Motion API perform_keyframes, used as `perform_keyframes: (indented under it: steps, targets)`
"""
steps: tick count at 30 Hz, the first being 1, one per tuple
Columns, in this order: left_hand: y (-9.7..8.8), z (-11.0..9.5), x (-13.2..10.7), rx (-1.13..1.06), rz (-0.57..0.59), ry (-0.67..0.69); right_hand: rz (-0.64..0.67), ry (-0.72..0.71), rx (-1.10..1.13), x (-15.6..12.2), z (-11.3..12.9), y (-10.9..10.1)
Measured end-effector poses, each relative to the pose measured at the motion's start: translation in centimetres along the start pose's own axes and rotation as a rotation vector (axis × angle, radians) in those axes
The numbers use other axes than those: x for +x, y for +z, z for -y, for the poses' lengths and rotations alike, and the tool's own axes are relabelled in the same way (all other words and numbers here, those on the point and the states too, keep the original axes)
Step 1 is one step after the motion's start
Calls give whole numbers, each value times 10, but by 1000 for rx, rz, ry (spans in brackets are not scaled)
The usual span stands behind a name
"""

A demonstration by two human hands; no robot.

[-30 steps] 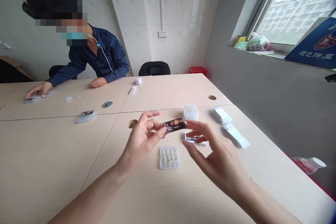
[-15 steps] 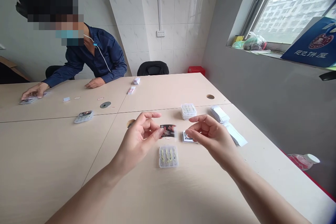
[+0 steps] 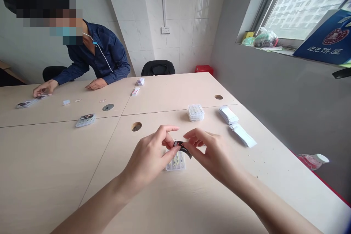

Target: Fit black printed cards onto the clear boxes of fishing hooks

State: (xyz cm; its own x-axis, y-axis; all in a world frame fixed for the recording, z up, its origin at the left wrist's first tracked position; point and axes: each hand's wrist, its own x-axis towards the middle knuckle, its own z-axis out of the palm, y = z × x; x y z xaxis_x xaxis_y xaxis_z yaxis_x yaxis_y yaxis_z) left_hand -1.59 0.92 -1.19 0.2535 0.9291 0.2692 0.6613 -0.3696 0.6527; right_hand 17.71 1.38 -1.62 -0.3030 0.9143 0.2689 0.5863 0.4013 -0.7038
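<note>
My left hand (image 3: pixel 152 155) and my right hand (image 3: pixel 210 151) both pinch a small black printed card (image 3: pixel 183 148) between thumb and fingers, just above a clear plastic box of fishing hooks (image 3: pixel 175 163) that lies on the pale wooden table (image 3: pixel 170 204). The card is tilted and partly hidden by my fingers. My hands cover part of the box.
A stack of clear boxes (image 3: pixel 195 112) and two piles of white sleeves (image 3: pixel 237 124) lie to the right. A cable hole (image 3: pixel 136 126) is ahead. A person in a dark blue shirt (image 3: pixel 90 56) sits across left, handling cards. A bottle (image 3: pixel 311 161) lies past the right edge.
My hands have come down and together over the clear box. The right hand, free half a second ago, now pinches the black card with the left.
</note>
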Motion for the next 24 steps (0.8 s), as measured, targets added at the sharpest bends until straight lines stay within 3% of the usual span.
perform_keyframes:
  steps: [8,12,18,24]
  targets:
    - [-3,9,12,-215,77,-151,-8,24,41,6,1,-18]
    - [-6,27,19,52,185,-190,-103,34,-189,5,-6,-32]
    - [8,43,10,226,505,-164,-110,78,-389,6,-11,-43]
    - [22,46,8,286,513,-98,-73,100,-369,10,-11,-38]
